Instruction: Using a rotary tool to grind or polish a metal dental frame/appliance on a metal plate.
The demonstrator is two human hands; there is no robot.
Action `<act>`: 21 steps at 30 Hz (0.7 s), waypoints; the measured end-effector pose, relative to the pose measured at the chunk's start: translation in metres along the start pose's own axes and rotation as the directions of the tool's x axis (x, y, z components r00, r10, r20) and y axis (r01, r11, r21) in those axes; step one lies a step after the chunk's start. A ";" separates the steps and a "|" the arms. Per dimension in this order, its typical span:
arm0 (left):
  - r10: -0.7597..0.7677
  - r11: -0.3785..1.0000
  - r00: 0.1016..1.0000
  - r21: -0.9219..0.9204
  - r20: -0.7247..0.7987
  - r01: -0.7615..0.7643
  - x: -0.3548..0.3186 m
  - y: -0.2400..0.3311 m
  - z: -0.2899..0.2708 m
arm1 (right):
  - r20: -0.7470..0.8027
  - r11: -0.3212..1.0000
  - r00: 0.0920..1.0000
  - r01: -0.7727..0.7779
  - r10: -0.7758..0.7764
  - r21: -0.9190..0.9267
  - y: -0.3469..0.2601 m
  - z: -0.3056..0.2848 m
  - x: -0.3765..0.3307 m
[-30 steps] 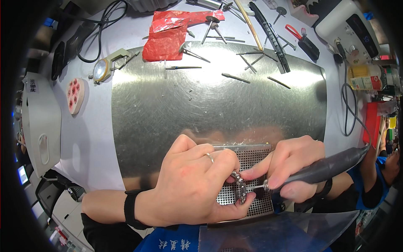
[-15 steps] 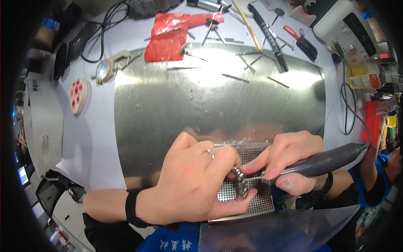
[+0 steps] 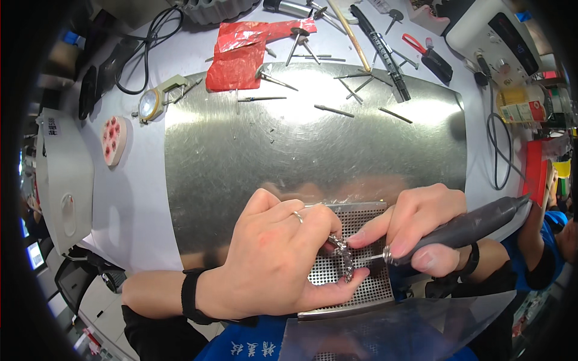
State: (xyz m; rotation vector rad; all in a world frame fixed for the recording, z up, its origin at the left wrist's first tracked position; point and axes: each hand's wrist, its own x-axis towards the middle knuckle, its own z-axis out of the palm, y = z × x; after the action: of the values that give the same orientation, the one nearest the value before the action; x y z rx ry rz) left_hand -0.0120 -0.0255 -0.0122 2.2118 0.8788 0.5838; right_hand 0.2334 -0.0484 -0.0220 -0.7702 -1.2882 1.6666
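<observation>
— What does the grip look like from your end?

— I see my left hand (image 3: 274,262) curled tight, fingers and thumb pinched on a small silvery metal piece (image 3: 343,260). The piece sits between the fingertips above and the thumb below, so only a short knobbly stretch of it shows. My right hand (image 3: 415,231) is wrapped around a dark grey rotary handpiece (image 3: 463,227), held much like a pen, with its fingers closed on the barrel.

— And the tool, which way does it run?

— Its long axis lies nearly level, rising a little toward the right, where the back end passes beyond my right wrist. The thin metal tip (image 3: 372,259) points left, straight at the piece, and it looks to be touching it or just short of it; I cannot tell which.

— The piece itself?

— It runs roughly up and down between my left fingertips, slightly curved. I cannot make out more of its shape.

— What lies under the hands?

— A perforated metal tray (image 3: 367,289) directly beneath both grips, its near edge just below my left thumb. Beyond the knuckles spreads a big brushed steel sheet (image 3: 253,156), and well past it, far from either hand, loose burs (image 3: 334,111) and a red foil wrapper (image 3: 241,51).
</observation>
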 end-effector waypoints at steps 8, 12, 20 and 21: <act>0.021 0.998 1.000 0.064 0.001 -0.021 0.002 0.003 0.000 | -0.125 0.973 0.991 -0.025 0.055 0.231 0.001 0.012 -0.004; 0.069 0.987 0.998 0.146 -0.006 -0.068 0.007 0.001 0.008 | -0.097 0.994 0.991 0.088 -0.093 -0.056 0.007 0.015 0.000; 0.007 0.993 0.993 -0.117 -0.122 -0.021 -0.017 -0.011 0.008 | -0.027 0.935 0.939 0.339 -0.343 -0.106 0.015 0.015 0.013; 0.091 0.979 0.991 -0.173 -0.103 -0.108 -0.009 0.006 0.001 | -0.014 0.904 0.908 0.416 -0.419 -0.097 0.023 0.016 0.022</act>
State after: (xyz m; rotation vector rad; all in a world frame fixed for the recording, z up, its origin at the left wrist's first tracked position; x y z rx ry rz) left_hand -0.0147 -0.0354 -0.0103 2.0878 0.7352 0.7893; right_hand 0.2042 -0.0373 -0.0390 -0.5240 -1.3998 1.2506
